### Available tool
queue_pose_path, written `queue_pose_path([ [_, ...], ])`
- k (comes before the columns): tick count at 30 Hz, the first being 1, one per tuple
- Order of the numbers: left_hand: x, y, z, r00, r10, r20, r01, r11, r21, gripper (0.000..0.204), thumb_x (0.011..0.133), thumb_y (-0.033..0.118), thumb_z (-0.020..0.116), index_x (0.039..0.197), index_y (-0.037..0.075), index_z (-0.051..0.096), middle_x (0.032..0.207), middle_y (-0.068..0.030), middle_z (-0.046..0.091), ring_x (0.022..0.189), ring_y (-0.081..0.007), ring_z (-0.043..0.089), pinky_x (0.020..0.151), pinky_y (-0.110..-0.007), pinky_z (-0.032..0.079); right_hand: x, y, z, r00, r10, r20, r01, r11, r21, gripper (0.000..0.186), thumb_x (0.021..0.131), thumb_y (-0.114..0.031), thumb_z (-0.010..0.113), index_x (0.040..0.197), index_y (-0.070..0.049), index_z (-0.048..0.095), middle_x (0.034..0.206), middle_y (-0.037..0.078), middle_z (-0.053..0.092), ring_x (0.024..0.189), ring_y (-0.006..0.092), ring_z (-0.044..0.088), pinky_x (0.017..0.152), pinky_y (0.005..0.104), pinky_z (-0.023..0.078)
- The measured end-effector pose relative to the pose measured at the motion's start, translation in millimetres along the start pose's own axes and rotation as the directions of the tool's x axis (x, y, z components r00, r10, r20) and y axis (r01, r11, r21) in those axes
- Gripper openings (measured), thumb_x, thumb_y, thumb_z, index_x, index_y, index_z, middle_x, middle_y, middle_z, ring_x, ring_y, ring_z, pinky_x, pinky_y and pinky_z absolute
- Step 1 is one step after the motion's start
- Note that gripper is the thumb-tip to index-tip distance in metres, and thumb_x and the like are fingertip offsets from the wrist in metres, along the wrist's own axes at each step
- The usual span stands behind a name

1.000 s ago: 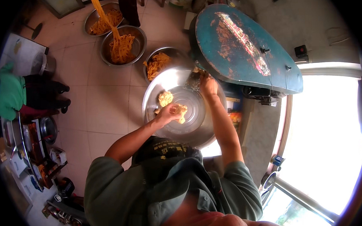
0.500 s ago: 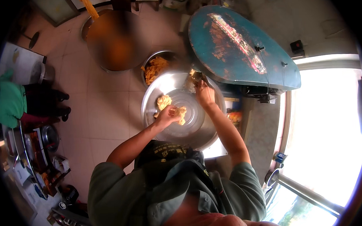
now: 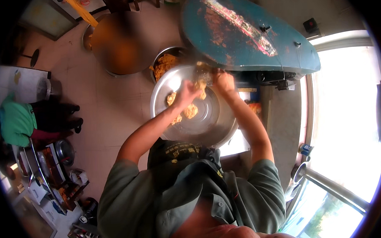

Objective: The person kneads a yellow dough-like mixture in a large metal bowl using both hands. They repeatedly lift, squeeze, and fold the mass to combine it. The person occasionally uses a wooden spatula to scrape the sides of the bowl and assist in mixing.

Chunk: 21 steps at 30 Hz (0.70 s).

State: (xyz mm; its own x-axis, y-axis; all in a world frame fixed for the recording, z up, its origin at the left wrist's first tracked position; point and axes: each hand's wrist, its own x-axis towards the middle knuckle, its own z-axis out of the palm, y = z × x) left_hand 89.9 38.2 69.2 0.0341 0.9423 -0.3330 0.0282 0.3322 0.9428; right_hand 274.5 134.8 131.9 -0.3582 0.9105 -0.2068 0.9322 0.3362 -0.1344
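A wide steel basin (image 3: pixel 222 128) stands in front of me. Several yellow, strand-like clumps, noodle-like in look, lie in it, one of them a rounded clump (image 3: pixel 190 111) near its middle. My left hand (image 3: pixel 189 94), smeared by motion, is over the basin with its fingers closed at another yellow clump (image 3: pixel 202 89). That clump hangs below a blurred metal outlet (image 3: pixel 202 70) at the far rim. My right hand (image 3: pixel 225 81) is curled beside the outlet, under the blue machine's edge; what its fingers hold is hidden.
A large worn blue machine cover (image 3: pixel 238 33) overhangs the basin's far right. Behind the basin is a bowl of orange-yellow strips (image 3: pixel 165 63). A blurred round container (image 3: pixel 118 46) stands farther left. At the far left is a person in a green top (image 3: pixel 16 121). A bright window (image 3: pixel 346 122) is right.
My left hand has left its clump in the basin and moved away from me to another clump at the outlet. My right hand has shifted slightly right. The view has shifted a little.
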Motion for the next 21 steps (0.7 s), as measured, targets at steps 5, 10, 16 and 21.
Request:
queue_pose_path([
  [5,60.9,-13.4,5.9,0.956,0.292,0.031,-0.291,0.931,0.219,0.023,0.096,0.007,0.065,0.115,-0.001,0.055,0.112,-0.0143,0.064,0.099,-0.0254,0.070,0.084,-0.034,0.057,-25.9,24.1,-9.2,0.989,0.005,-0.148,0.005,0.998,0.065,0.028,0.097,-0.028,0.059,0.111,-0.004,0.058,0.098,0.021,0.071,0.081,0.0435,0.069,0.071,0.0526,0.056],
  [10,-8.4,-2.1,-27.1,0.918,0.332,0.216,-0.396,0.793,0.464,0.025,0.093,0.005,0.065,0.117,0.003,0.058,0.114,-0.0186,0.063,0.094,-0.0348,0.070,0.083,-0.041,0.058,-40.0,38.1,9.3,0.962,0.035,-0.269,0.030,0.972,0.234,0.023,0.095,-0.024,0.063,0.105,-0.003,0.058,0.097,0.022,0.071,0.082,0.0441,0.069,0.072,0.0529,0.056],
  [16,-66.4,-129.2,-36.8,0.861,-0.060,0.506,-0.474,0.267,0.839,0.029,0.089,0.015,0.069,0.116,0.008,0.061,0.117,-0.0167,0.060,0.109,-0.0382,0.061,0.085,-0.047,0.056,-27.8,26.7,8.6,0.982,0.053,-0.184,-0.014,0.978,0.207,0.023,0.094,-0.024,0.064,0.103,-0.004,0.058,0.093,0.023,0.071,0.080,0.0444,0.069,0.070,0.0532,0.056],
  [21,-71.6,-165.4,-26.0,0.881,-0.061,0.469,-0.424,0.337,0.840,0.035,0.083,0.018,0.073,0.117,0.009,0.067,0.116,-0.0168,0.060,0.106,-0.0397,0.060,0.089,-0.048,0.054,-45.3,36.6,11.6,0.975,0.052,-0.218,0.006,0.966,0.259,0.024,0.094,-0.025,0.066,0.104,-0.004,0.059,0.095,0.024,0.072,0.081,0.0438,0.070,0.069,0.0504,0.058],
])
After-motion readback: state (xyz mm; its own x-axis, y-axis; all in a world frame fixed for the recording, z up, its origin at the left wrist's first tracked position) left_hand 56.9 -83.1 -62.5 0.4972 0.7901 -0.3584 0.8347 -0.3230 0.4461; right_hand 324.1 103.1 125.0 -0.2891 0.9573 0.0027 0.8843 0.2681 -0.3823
